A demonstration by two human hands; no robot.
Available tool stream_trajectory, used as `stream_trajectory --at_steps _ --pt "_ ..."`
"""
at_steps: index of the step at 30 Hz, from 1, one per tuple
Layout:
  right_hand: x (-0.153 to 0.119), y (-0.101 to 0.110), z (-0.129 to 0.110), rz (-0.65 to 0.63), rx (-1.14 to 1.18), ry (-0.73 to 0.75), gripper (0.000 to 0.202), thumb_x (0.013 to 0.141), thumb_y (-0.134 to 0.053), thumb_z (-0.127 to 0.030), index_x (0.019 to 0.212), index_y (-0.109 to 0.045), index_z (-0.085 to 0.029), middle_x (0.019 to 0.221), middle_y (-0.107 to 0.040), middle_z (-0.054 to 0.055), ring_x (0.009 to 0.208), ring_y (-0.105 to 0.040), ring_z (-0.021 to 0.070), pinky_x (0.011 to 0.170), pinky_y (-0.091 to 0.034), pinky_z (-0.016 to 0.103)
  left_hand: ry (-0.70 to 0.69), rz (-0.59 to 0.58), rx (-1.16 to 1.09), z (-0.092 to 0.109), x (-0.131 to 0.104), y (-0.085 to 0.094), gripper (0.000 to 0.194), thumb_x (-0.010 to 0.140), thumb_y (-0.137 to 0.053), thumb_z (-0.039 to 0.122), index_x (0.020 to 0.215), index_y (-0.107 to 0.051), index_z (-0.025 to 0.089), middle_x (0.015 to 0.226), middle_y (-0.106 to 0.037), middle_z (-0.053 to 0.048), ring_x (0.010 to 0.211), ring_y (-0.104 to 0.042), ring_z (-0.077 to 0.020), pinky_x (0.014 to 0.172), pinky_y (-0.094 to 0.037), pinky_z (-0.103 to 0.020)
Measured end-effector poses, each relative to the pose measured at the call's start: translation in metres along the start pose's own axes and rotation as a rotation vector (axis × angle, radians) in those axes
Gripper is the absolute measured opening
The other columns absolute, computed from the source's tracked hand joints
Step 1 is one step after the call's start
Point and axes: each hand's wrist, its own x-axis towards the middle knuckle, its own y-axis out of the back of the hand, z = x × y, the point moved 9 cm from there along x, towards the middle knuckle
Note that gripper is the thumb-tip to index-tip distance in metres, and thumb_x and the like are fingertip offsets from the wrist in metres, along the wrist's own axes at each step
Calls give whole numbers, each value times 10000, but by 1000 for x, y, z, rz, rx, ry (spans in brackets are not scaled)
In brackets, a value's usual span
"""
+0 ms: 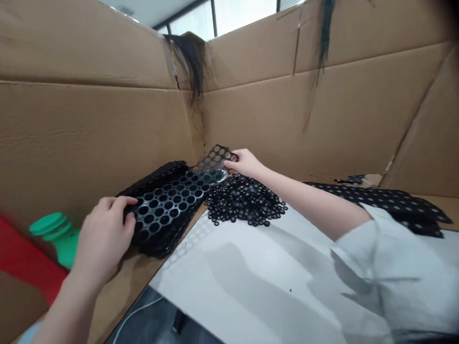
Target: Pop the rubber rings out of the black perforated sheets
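Mesh point(164, 204) pinched by my left hand point(106, 236) and right hand point(245, 163); I'd lift gently, clear of rings point(245, 200) below the right.

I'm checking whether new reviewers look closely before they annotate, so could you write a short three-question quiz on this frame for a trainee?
1. Multiple choice: what do the fingers of the right hand pinch?
A. The cardboard wall
B. The edge of a black perforated sheet
C. The sleeve of the same arm

2. True or false: the small black rings stand in one neat column.

3. Short answer: what colour is the container seen just to the left of the left hand?

Key
1. B.
2. False: they lie in a loose heap, spread over the white surface.
3. Green.
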Motion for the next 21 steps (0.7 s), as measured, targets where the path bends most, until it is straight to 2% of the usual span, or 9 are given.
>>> stream_trajectory --at_steps 4,9,14,18,21 --pt "57 -44 -29 55 -46 26 176 685 -535 -303 636 -508 -136 578 -526 5 582 -474 110 596 -377 235 78 -64 350 -34 18 9 325 786 -318 228 1001 -556 174 924 -551 -110 873 -511 -272 712 -380 -355" --pt "100 -91 -53 42 -139 17 205 721 -513 -334 744 -541 -132 726 -578 53 692 -514 152 674 -389 275 136 -97 485 -67 37 14 337 764 -333 215 992 -564 122 940 -557 -148 893 -500 -296 720 -352 -366" --pt "122 -129 -58 -16 -272 -11 211 760 -495 -324 853 -558 -146 882 -607 93 846 -551 194 744 -387 315 90 -166 527 -83 46 0 310 740 -367 197 928 -573 61 920 -558 -180 913 -483 -318 737 -335 -383" --pt "127 -149 -57 -15 -309 -16 202 763 -510 -295 871 -569 -135 920 -616 114 914 -551 220 817 -360 361 72 -252 544 -93 47 -17 303 741 -380 200 928 -569 55 926 -555 -188 923 -475 -319 741 -334 -388" --pt "126 -161 -55 -18 -340 -15 209 766 -514 -283 892 -571 -127 924 -619 115 926 -551 222 841 -352 367 43 -273 550 -94 45 -25 298 737 -392 208 918 -579 62 919 -557 -193 907 -484 -325 724 -345 -387"
